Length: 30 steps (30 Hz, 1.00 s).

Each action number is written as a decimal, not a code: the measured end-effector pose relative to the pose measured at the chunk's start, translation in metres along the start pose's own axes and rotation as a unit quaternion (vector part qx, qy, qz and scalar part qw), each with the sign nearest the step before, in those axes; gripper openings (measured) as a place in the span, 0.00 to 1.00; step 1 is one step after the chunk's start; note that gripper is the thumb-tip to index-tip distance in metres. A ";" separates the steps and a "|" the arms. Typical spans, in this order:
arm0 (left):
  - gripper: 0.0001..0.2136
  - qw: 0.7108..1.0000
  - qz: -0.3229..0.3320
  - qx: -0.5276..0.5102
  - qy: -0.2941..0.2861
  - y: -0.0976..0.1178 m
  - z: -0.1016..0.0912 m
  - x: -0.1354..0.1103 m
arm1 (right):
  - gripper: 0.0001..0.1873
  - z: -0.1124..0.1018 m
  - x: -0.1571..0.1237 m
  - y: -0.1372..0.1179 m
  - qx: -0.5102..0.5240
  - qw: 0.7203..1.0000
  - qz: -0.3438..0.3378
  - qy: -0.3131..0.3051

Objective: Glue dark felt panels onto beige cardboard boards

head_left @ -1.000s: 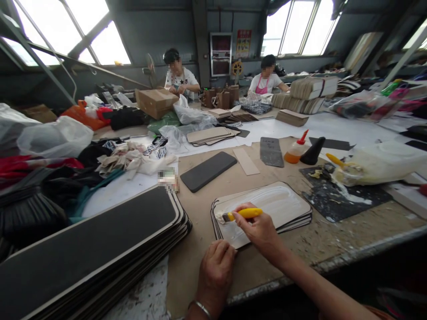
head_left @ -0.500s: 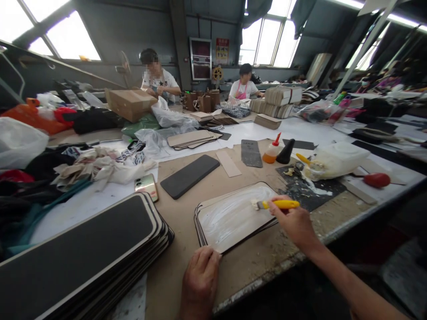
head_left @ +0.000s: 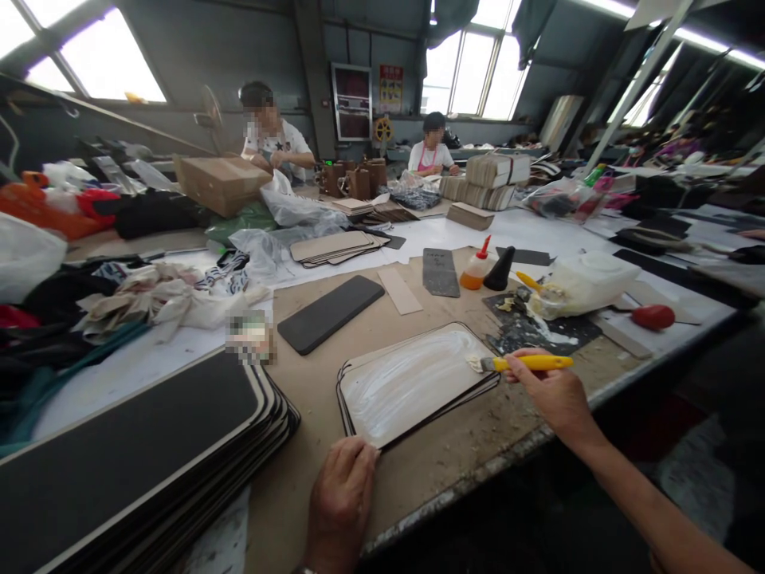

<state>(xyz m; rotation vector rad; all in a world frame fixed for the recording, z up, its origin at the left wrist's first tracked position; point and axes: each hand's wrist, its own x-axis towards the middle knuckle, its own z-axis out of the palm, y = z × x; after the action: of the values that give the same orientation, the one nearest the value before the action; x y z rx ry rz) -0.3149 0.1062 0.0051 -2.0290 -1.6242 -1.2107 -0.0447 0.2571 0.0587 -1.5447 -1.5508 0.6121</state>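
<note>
A beige panel [head_left: 412,379] with rounded corners lies on top of a small stack of similar dark-edged panels, streaked with wet white paste. My left hand [head_left: 342,498] is closed at its near-left corner, fingertips pinching the edge. In my right hand [head_left: 555,396] is a paintbrush [head_left: 548,363], gripped by its yellow handle, its paste-covered bristles at the panel's right end. A black paste-smeared sheet [head_left: 577,341] lies beyond the right hand, with a cut-open whitish plastic jug [head_left: 603,279] of paste on it. Another yellow handle [head_left: 527,280] sticks out at the jug's mouth.
To the left rises a stack of long black-topped panels [head_left: 137,430]. Behind are a dark panel [head_left: 331,313], a red-tipped bottle [head_left: 474,269], a black cone [head_left: 500,269] and a red-handled tool [head_left: 653,316]. Two co-workers [head_left: 275,135] sit across the table. The table edge [head_left: 478,486] runs in front.
My right hand has drawn the brush rightward, from inside the panel to its right end. The left hand stays at the corner. The whole view has shifted slightly.
</note>
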 end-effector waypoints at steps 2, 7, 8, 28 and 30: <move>0.07 1.000 -0.009 -0.004 0.004 0.001 0.000 0.001 | 0.15 0.000 -0.007 -0.003 0.002 1.000 -0.017 -0.009; 0.06 1.000 -0.026 -0.014 0.004 0.004 -0.001 0.002 | 0.13 0.048 -0.066 -0.048 0.094 0.982 -0.056 -0.151; 0.07 1.000 -0.026 -0.014 0.001 0.004 -0.001 0.002 | 0.12 0.058 -0.076 -0.057 0.119 0.974 -0.063 -0.182; 0.08 0.998 0.054 0.019 -0.018 -0.016 0.004 -0.009 | 0.14 0.056 0.001 -0.035 0.017 0.993 -0.093 -0.074; 0.08 0.997 0.068 0.027 -0.019 -0.020 0.005 -0.011 | 0.15 0.037 0.031 -0.013 -0.016 0.999 -0.044 -0.008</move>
<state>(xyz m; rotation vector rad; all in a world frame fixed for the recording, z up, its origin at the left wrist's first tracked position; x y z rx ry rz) -0.3307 0.1088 -0.0121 -2.1036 -1.4909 -1.0750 -0.0790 0.2938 0.0570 -1.4894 -1.6386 0.5523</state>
